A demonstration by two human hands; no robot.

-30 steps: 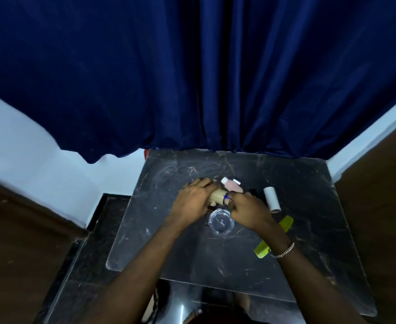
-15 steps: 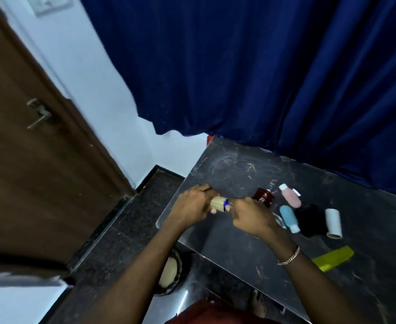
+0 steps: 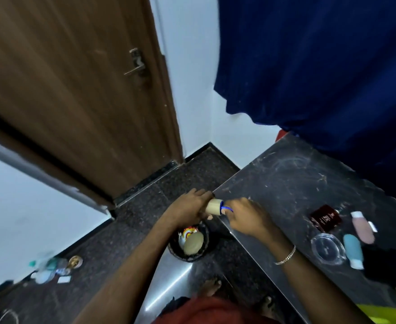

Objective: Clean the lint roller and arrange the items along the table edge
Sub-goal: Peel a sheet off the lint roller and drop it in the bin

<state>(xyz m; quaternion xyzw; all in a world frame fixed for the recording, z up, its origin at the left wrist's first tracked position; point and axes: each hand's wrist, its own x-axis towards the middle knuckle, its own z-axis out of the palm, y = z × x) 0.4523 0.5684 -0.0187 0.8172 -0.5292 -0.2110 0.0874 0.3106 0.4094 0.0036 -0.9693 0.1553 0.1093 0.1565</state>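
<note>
Hands (image 3: pixel 187 208) (image 3: pixel 246 216) clamped on lint roller (image 3: pixel 213 206), above floor bin (image 3: pixel 190 244) holding crumpled waste, empty glass bowl (image 3: pixel 327 248) on table (image 3: pixel 285 178).

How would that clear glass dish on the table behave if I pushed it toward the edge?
The clear glass dish looks low and wide, so it would probably slide rather than tip or roll. The table looks glossy, so it may slide easily. Being glass, it is likely fragile if it goes over the edge. The blue bottle lies right beside it and could get nudged.

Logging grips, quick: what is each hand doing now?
Left hand: closed on the roller.
Right hand: gripping the roller's blue end.
</note>
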